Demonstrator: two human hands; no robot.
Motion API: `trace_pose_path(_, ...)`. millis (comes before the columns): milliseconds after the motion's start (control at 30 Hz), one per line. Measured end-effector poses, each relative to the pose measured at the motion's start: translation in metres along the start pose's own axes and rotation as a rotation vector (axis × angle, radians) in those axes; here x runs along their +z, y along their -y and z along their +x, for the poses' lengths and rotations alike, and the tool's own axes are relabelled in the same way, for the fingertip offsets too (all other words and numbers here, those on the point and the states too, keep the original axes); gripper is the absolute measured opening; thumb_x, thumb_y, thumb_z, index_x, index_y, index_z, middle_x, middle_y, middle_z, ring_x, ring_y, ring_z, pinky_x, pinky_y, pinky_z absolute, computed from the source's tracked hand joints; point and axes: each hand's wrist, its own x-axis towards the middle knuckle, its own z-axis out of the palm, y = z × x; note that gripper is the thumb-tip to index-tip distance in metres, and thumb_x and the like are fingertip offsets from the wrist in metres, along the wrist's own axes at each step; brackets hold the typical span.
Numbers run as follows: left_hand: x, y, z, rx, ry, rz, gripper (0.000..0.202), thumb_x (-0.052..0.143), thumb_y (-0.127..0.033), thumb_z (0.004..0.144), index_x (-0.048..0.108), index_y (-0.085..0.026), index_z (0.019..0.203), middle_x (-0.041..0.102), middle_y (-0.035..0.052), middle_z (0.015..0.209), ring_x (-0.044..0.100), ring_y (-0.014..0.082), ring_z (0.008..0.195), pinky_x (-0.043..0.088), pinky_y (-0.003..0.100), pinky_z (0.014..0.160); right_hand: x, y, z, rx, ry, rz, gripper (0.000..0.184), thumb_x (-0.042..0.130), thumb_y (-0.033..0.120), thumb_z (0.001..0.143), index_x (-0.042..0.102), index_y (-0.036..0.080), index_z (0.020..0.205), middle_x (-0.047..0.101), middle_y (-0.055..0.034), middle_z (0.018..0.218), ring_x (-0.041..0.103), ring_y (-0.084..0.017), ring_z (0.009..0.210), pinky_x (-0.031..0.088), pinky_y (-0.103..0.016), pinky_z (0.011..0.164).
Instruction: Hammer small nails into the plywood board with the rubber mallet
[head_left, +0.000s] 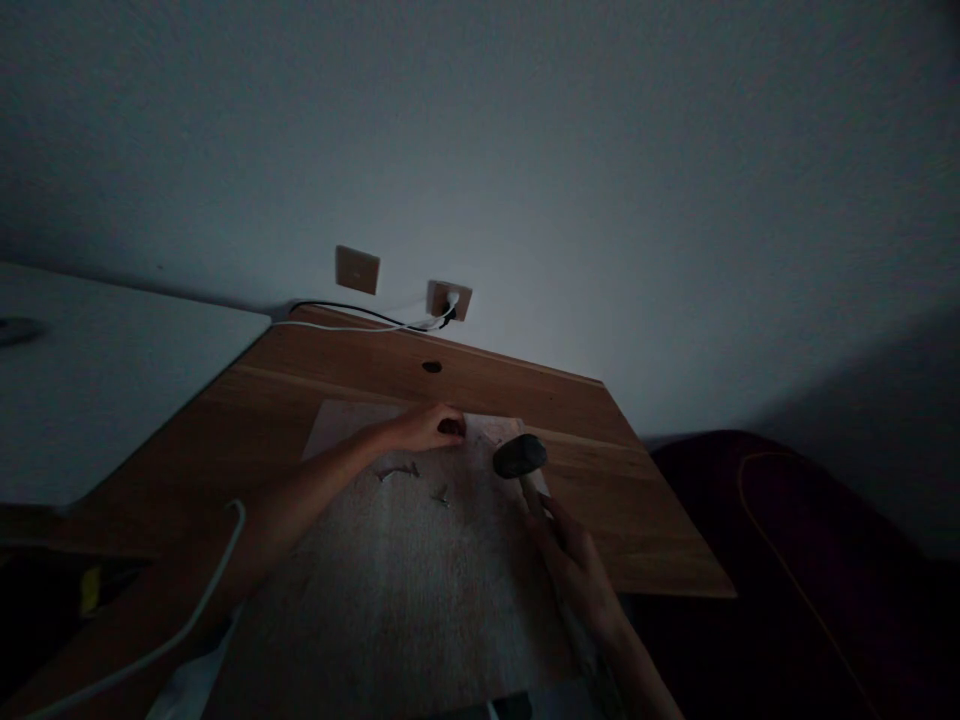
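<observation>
A mallet with a dark, thick head point(520, 456) and a paler handle is in my right hand point(574, 565), its fingers wrapped round the handle. The head hangs above the right far corner of a pale, worn board point(420, 590). My left hand point(429, 428) rests at the board's far edge, its fingers curled together in a pinch. Whatever they hold is too dark and small to name. Nearer me, a few small metal pieces point(397, 471), perhaps nails or screws, lie on the board beside another small group point(441, 496).
Under the board is a wooden table point(637, 500) with a cable hole point(432, 367). Cables point(360, 318) run to a wall socket point(450, 300). A white panel point(112, 390) stands at left, a dark rounded fabric shape point(750, 520) at right. A white cord point(217, 580) crosses my left arm.
</observation>
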Motion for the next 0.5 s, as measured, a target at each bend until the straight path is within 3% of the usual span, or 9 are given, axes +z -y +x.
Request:
trace_pose_path(100, -0.002, -0.002, -0.001, 0.009, 0.002, 0.046, 0.011, 0.072, -0.017, 0.085, 0.077, -0.016, 0.094, 0.072, 0.0048, 0.088, 0.068, 0.0185, 0.081, 0.047, 0.027, 0.075, 0.003, 0.015, 0.007, -0.014, -0.017, -0.014, 0.067, 0.068, 0.068, 0.090, 0.073, 0.014, 0.129, 0.079, -0.0096, 0.091, 0.074, -0.025, 0.081, 0.060, -0.034, 0.073)
trace_pose_path(233, -0.002, -0.001, -0.003, -0.032, -0.065, 0.020, 0.039, 0.074, -0.014, 0.075, 0.073, -0.017, 0.115, 0.068, 0.0054, 0.104, 0.065, 0.0157, 0.076, 0.049, 0.027, 0.070, 0.014, 0.038, 0.022, 0.001, 0.086, 0.043, 0.070, 0.064, 0.067, 0.093, 0.066, 0.011, 0.134, 0.058, 0.0048, 0.062, 0.049, -0.013, 0.044, 0.038, -0.024, 0.040)
trace_pose_path(300, -0.002, 0.000, -0.004, -0.055, -0.082, -0.013, 0.047, 0.077, -0.016, 0.073, 0.070, -0.018, 0.119, 0.066, 0.0065, 0.110, 0.064, 0.0149, 0.076, 0.050, 0.027, 0.068, 0.021, 0.047, 0.031, -0.016, 0.137, 0.055, 0.068, 0.063, 0.065, 0.093, 0.065, 0.012, 0.135, 0.055, 0.0061, 0.061, 0.046, -0.012, 0.042, 0.034, -0.023, 0.038)
trace_pose_path(500, -0.003, 0.002, -0.006, -0.066, -0.068, -0.064, 0.055, 0.083, -0.017, 0.066, 0.066, -0.018, 0.119, 0.065, 0.0064, 0.110, 0.064, 0.0173, 0.081, 0.051, 0.028, 0.069, 0.031, 0.054, 0.044, -0.048, 0.259, -0.049, 0.059, 0.060, 0.059, 0.095, 0.067, 0.014, 0.132, 0.058, 0.0051, 0.064, 0.051, -0.011, 0.045, 0.039, -0.022, 0.041)
